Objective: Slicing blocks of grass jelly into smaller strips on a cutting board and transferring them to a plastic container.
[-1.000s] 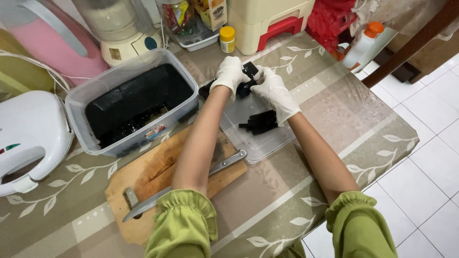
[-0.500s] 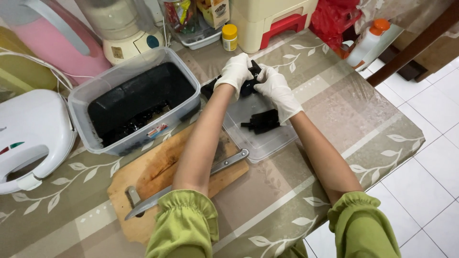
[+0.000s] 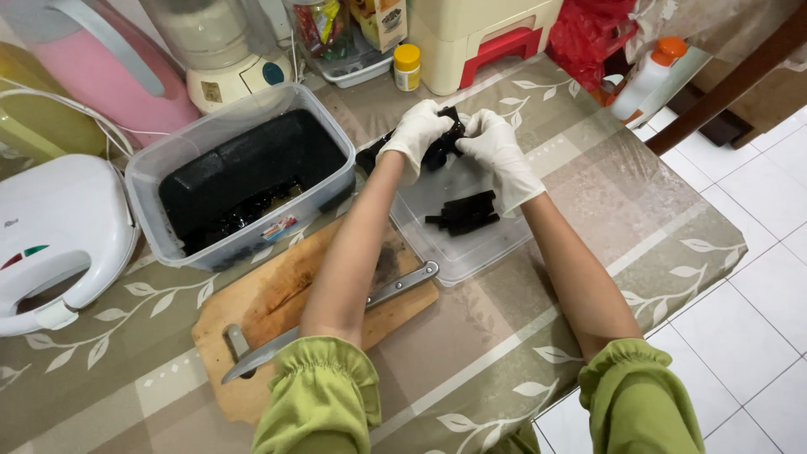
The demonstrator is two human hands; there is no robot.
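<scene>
While your two gloved hands meet above the clear plastic tray (image 3: 471,252), they pinch a dark, glossy piece (image 3: 440,148) between them. Your left hand (image 3: 414,134) curls its fingers closed around the piece's nine o'clock side, and your right hand (image 3: 498,151) closes on its three o'clock side, so both hands hold the same piece, which sits up at about twelve o'clock from the tray's middle. Below the hands, at six o'clock, a small stack of black strips (image 3: 464,213) lies in the tray. At nine o'clock from your hands stands a grey tub (image 3: 160,181) holding a large black slab with broken bits at its lower edge. Your left forearm crosses over a wooden cutting board (image 3: 277,311), where a knife (image 3: 336,318) lies with its handle pointing to two o'clock. Far out at nine o'clock sits a white sandwich maker (image 3: 59,235); a blender (image 3: 223,50) and a small yellow-capped jar (image 3: 407,67) stand near twelve o'clock.
</scene>
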